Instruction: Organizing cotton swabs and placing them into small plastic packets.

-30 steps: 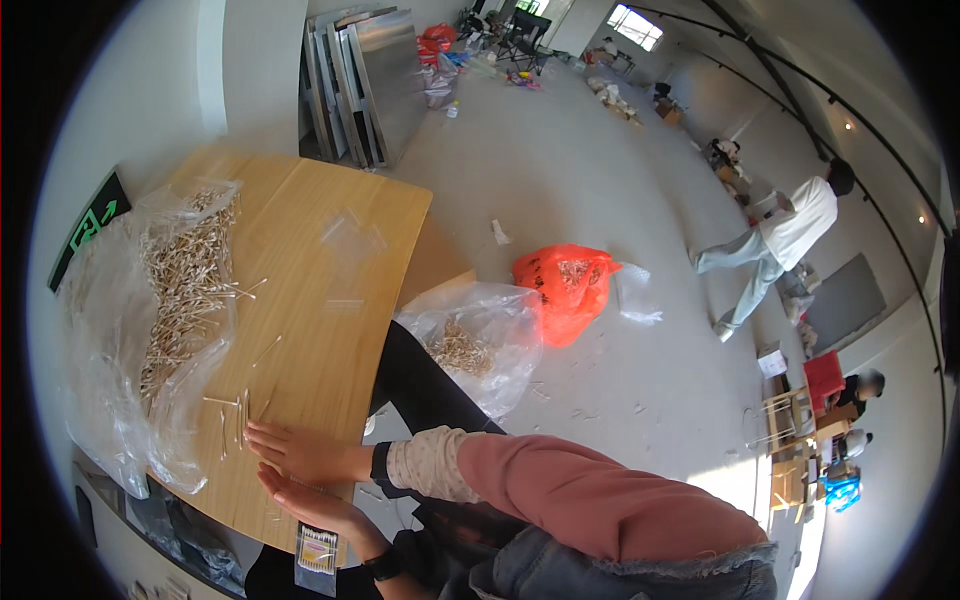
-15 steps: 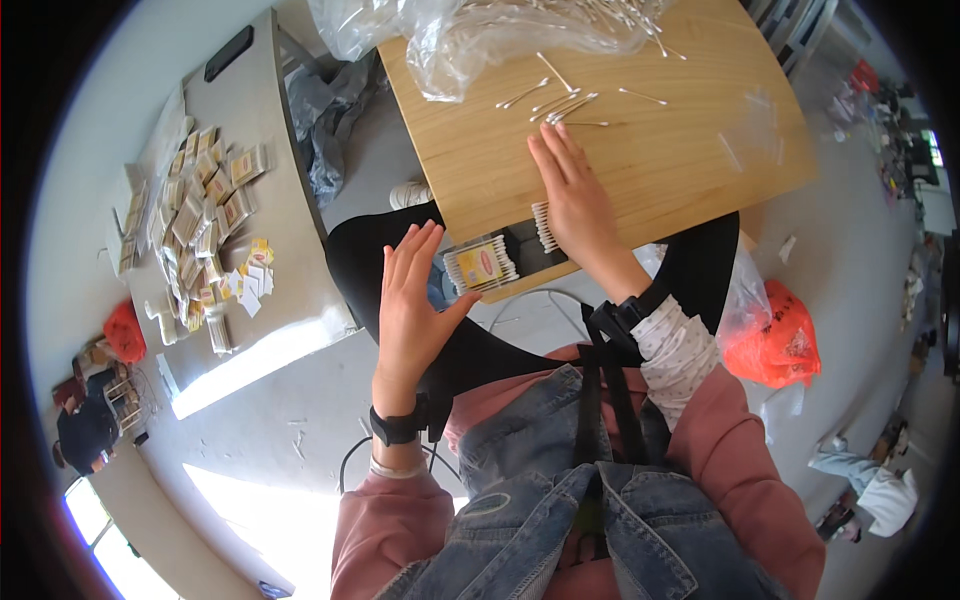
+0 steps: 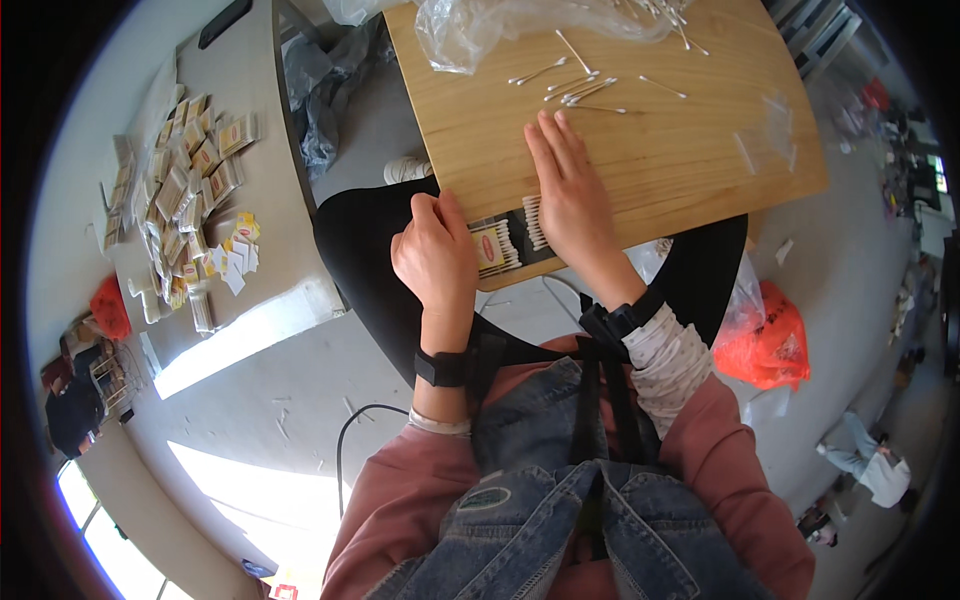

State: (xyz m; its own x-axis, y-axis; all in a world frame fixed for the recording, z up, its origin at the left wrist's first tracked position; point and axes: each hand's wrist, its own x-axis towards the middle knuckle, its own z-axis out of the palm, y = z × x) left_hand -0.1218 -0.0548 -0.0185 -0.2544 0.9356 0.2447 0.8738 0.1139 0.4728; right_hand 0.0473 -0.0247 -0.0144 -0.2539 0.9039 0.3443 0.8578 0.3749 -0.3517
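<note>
At the near left edge of the wooden table (image 3: 690,170), my left hand (image 3: 437,255) is closed with its fingers curled in. Whatever it may hold is hidden. Just right of it, a pack of cotton swabs (image 3: 490,248) with a yellow card lies in a dark recess at the table's edge. My right hand (image 3: 577,205) rests flat on the tabletop, fingers stretched out. A row of cotton swabs (image 3: 534,222) shows beside its left side, partly covered by the hand. Several loose cotton swabs (image 3: 585,92) lie beyond its fingertips.
A clear plastic bag (image 3: 480,35) and more swabs lie at the table's far side. Clear plastic pieces (image 3: 768,140) sit to the right. On a side table (image 3: 250,290) stand many swab packs (image 3: 185,190) and cards (image 3: 237,260). A red bag (image 3: 765,340) is at the right.
My left hand has gone from open, with fingers spread, to closed, and moved right to the table edge, partly covering the swab pack. My right hand stays nearly in place.
</note>
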